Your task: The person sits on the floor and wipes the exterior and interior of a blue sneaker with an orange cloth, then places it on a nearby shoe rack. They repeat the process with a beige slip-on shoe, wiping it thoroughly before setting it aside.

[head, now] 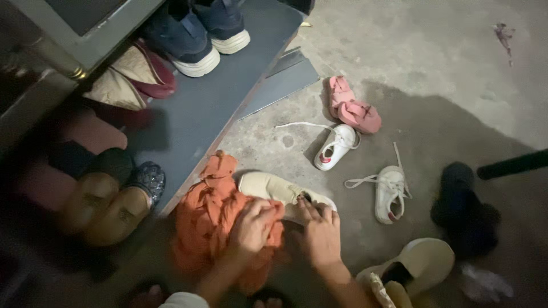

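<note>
My left hand (253,226) clutches a bunched orange cloth (209,219) that lies on the concrete floor. My right hand (321,232) rests with its fingers on a cream slip-on shoe (268,187) lying on its side just beyond the cloth. The two hands are close together, almost touching, over the shoe's opening. The cloth covers part of the shoe's near side.
Two small white laced shoes (337,145) (390,193) and a pink sandal (352,107) lie on the floor beyond. Another cream shoe (416,263) sits at lower right, a dark shoe (463,206) beside it. A grey shelf (209,105) at left holds dark sneakers (193,44) and other footwear.
</note>
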